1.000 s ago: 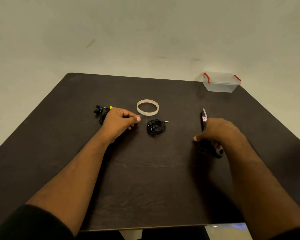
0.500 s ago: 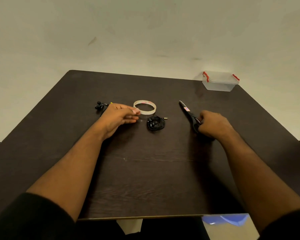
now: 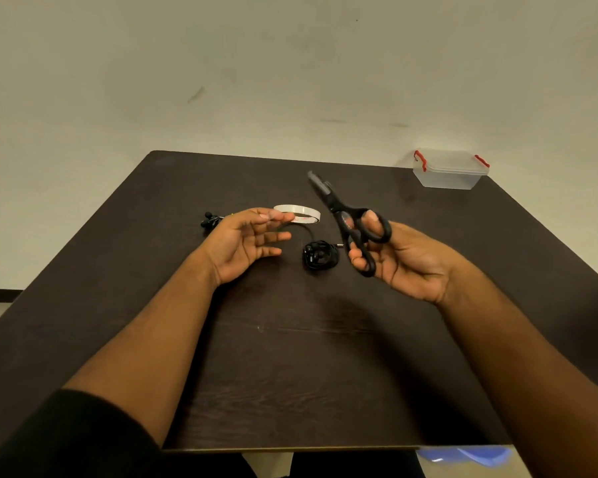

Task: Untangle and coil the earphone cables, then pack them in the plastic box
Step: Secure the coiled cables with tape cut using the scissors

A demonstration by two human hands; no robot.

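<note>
- My right hand (image 3: 397,257) grips black scissors (image 3: 346,219), fingers through the handles, blades pointing away.
- My left hand (image 3: 247,241) pinches the tape (image 3: 299,212) end, other fingers loose.
- Coiled earphones (image 3: 320,256) lie between my hands; another bundle (image 3: 210,220) lies beyond my left.
- The box (image 3: 451,170) sits far beyond my right hand.
- Risk: the blades may nick a cable, or the tape may stick to itself.

No readable text anywhere. The tape roll (image 3: 297,214) shows faint reddish marks on its inner face, too blurred to make out, and a pale patch on the scissors (image 3: 348,219) is smeared beyond reading.
</note>
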